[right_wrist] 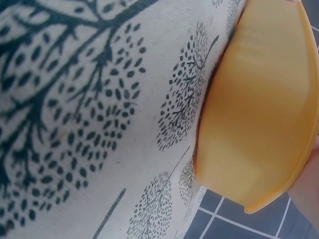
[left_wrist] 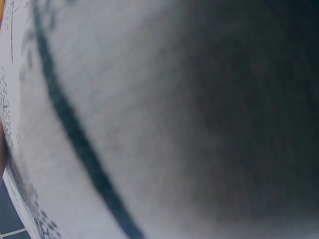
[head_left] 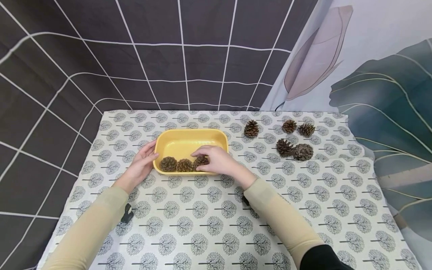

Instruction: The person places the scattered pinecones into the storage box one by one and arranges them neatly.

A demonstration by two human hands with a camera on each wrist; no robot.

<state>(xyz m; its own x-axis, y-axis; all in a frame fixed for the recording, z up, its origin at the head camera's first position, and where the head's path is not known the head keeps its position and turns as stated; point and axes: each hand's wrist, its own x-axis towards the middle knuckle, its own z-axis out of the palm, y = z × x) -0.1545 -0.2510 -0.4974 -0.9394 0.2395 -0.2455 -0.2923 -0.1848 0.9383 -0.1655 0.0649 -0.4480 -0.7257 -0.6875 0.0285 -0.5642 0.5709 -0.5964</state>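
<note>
Right hand (head_left: 217, 159) curls over a pine cone (head_left: 201, 162) at the yellow tray (head_left: 189, 140)'s five o'clock corner, fingers closed around it; left hand (head_left: 143, 161), fingers relaxed, rests against the tray's nine o'clock wall; two cones (head_left: 176, 164) lie alongside.

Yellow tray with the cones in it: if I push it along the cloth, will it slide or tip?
The yellow tray looks shallow and wide, so it should slide, not tip. It is probably light plastic, so the left hand at its end may steady it. The three pine cones sit along the near wall and might roll about.
</note>
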